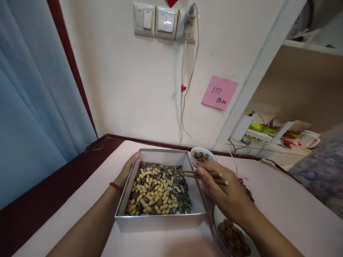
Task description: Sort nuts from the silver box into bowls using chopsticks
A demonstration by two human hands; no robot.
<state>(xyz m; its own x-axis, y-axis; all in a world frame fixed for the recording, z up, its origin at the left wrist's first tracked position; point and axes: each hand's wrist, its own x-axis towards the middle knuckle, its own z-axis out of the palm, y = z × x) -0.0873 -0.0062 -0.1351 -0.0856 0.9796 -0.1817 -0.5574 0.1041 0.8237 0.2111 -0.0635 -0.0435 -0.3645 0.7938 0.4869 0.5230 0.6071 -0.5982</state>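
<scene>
My left hand (130, 167), a red bead bracelet at its wrist, holds the left wall of a silver-grey rectangular box (160, 223); most of its fingers are hidden. Unshelled peanuts (157, 194) fill the left and middle of the box. Striped sunflower seeds (184, 196) lie along its right and back, with a few round brown nuts (159, 203) among the peanuts. My right hand (222, 185) is closed round wooden chopsticks (189, 173), whose tips are over the sunflower seeds near the back right. Whether the tips pinch anything, I cannot tell.
Behind my right hand stands a white bowl (193, 151) of round brown nuts. A larger bowl (215, 223) with brown nuts is below my right wrist. More sunflower seeds (246, 189) show beyond that hand. A white cable (209, 142) runs down the wall onto the pink-covered table (284, 207).
</scene>
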